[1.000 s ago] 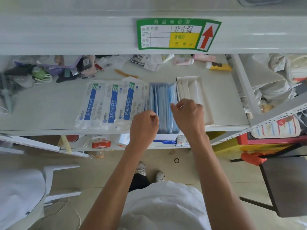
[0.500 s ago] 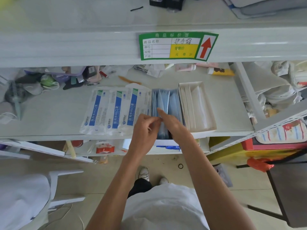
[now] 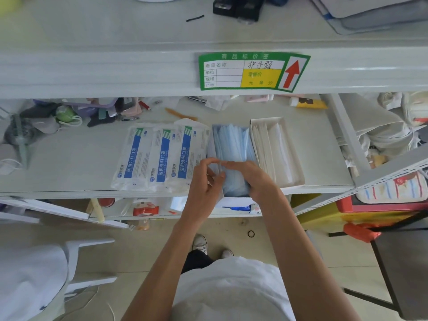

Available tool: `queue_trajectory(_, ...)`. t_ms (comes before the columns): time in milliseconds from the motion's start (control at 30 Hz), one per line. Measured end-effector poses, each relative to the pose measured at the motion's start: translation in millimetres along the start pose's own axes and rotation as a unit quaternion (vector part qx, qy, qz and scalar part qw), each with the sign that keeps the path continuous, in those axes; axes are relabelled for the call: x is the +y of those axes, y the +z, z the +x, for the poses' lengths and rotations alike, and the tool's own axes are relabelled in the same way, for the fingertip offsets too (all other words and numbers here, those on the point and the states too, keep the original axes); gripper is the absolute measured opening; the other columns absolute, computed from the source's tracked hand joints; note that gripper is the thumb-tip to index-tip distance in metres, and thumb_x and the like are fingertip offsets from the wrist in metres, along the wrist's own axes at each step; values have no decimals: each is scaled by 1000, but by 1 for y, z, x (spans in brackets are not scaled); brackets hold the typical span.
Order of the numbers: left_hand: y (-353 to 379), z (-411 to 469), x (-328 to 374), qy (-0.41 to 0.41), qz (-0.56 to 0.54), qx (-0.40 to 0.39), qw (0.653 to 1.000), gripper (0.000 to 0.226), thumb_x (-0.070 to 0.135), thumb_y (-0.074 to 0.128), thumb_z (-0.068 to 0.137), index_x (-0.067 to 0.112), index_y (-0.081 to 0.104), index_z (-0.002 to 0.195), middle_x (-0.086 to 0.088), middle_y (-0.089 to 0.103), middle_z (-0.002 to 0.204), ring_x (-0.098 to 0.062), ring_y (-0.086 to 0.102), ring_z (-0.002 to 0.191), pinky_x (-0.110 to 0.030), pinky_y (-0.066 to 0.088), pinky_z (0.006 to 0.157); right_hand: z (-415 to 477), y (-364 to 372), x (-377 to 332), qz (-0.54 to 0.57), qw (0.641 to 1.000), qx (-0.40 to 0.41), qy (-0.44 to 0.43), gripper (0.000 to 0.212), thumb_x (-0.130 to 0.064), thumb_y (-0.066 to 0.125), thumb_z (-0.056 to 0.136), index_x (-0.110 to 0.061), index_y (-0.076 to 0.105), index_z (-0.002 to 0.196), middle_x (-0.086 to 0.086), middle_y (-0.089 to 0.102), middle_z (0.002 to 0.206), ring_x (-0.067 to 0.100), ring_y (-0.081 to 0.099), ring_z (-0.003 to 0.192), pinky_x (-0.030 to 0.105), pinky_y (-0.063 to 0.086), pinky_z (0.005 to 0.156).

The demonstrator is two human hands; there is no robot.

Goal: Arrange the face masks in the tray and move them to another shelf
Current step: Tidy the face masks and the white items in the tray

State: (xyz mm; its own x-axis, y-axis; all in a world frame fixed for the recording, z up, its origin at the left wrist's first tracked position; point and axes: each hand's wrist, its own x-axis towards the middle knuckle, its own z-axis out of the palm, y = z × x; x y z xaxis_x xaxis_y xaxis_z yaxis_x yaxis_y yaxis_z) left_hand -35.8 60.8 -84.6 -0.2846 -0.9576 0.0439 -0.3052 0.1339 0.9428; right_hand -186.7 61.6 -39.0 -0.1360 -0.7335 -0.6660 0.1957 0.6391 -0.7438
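Face masks in three sealed packs (image 3: 159,158) lie leftmost on the shelf (image 3: 69,158). Next I see the left hand (image 3: 205,184) pinching the near edge of the loose blue masks (image 3: 231,144), which stand upright in their tray (image 3: 234,201). The right hand (image 3: 254,179) curls over that stack, thumb hidden; whether it grips I cannot tell. Both hands cover the stack's near end. A white box (image 3: 278,147) sits just right.

Shop, by the look of it. The white metal shelf (image 3: 69,156) has a green price label (image 3: 253,71) on the front edge of the board above (printed fields, red arrow pointing up). Sealed mask packs (image 3: 162,156) lie in a row, a yellow tube (image 3: 310,103) far right, and a tiled floor (image 3: 266,242) below.
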Motion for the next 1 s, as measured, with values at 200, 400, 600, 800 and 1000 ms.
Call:
queue_trajectory(200, -7, 0, -8, -18, 18, -7, 1000, 24, 31, 47, 105, 34, 47, 129, -2, 55, 108, -14, 58, 95, -32, 56, 87, -2, -7, -3, 25, 999, 28, -15, 18, -13, 74, 87, -19, 59, 93, 8, 66, 93, 22, 65, 84, 43, 58, 84)
queue_trajectory(400, -3, 1, -6, -58, 8, 12, 998, 46, 22, 66, 94, 27, 43, 133, -2, 62, 96, -8, 64, 84, -16, 53, 73, 3, 7, -4, -16, 1000, 21, 2, 37, -33, 83, 79, -14, 66, 106, 12, 72, 100, 27, 72, 90, 42, 62, 85)
queue_trajectory(600, -8, 2, -2, -117, -1, -14, 993, 46, 32, 76, 87, 24, 54, 126, 17, 66, 112, 8, 63, 100, -14, 53, 85, 11, 20, -1, -50, 998, 18, 45, 91, -51, 93, 42, -9, 65, 118, 10, 73, 105, 28, 72, 96, 44, 61, 88)
queue_trajectory(800, -14, 2, 2, -117, -5, -36, 992, 39, 30, 60, 100, 26, 48, 137, 1, 67, 125, 1, 66, 98, -9, 53, 79, 4, 12, -2, -5, 999, 2, 38, 35, -16, 89, 75, -9, 64, 98, 13, 70, 97, 31, 71, 90, 49, 61, 87)
queue_trajectory(1000, -15, 1, 3, -95, -17, -30, 995, 44, 19, 51, 103, 31, 38, 143, -9, 63, 133, -17, 66, 111, -17, 56, 81, 0, 5, -8, -1, 999, 18, 34, 29, -6, 79, 81, -9, 62, 104, 15, 67, 103, 34, 67, 94, 51, 60, 86)
